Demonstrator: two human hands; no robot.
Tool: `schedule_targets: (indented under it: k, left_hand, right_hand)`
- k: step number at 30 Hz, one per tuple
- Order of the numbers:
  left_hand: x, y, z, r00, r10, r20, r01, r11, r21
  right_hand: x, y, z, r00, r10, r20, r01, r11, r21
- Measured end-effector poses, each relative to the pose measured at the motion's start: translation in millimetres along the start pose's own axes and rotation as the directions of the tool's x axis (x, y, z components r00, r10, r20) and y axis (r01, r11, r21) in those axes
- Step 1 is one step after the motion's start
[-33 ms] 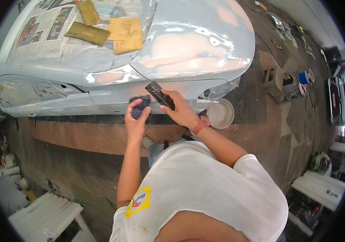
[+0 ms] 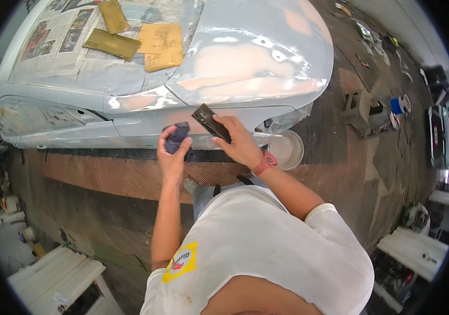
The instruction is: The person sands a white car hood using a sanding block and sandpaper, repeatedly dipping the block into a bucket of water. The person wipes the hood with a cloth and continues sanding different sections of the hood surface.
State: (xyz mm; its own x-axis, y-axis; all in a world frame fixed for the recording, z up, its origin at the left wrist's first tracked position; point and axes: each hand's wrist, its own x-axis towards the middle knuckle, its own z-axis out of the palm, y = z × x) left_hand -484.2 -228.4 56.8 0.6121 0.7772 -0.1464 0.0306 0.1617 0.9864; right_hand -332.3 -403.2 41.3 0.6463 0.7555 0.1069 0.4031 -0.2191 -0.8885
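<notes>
My left hand (image 2: 171, 164) is closed round a crumpled dark blue cloth (image 2: 177, 136). Just to its right, my right hand (image 2: 244, 146) grips a dark, flat rectangular sanding block (image 2: 208, 122) by its lower end, the block tilted up to the left. Both hands are in front of the side of a car body (image 2: 148, 126), painted pale grey with pinkish filler patches. Whether the block touches the panel I cannot tell. On the newspaper-masked glass lie several folded yellow-brown sandpaper sheets (image 2: 161, 44).
A round pale bucket (image 2: 299, 152) stands on the floor right of my right hand, below the car's corner. Farther right are a grey hollow block (image 2: 363, 113) and a blue-and-white can (image 2: 400, 104). White benches (image 2: 51, 281) stand behind me on both sides.
My left hand has shifted slightly left with the cloth. My right hand and the block have moved a little to the right, widening the gap between them.
</notes>
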Motion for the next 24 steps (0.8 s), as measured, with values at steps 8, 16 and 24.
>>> schedule_targets:
  k: [8,16,24]
  left_hand:
    - [108.1,80.7,127.6,0.948,0.316,0.031,-0.255,0.700,0.667]
    - [223.8,25.1,39.6,0.795,0.603,-0.066,-0.180,0.338,0.924]
    - [239.8,-28.6,40.0,0.664,0.728,-0.174,-0.117,0.330,0.937]
  right_hand:
    - [95.0,81.0,-102.8,0.901,-0.342,0.266,0.432,0.761,-0.485]
    - [145.8,103.3,-87.1,0.783,-0.479,0.398,0.620,0.655,-0.432]
    - [85.4,204.6,-222.0,0.779,-0.417,0.468,0.625,0.573,-0.530]
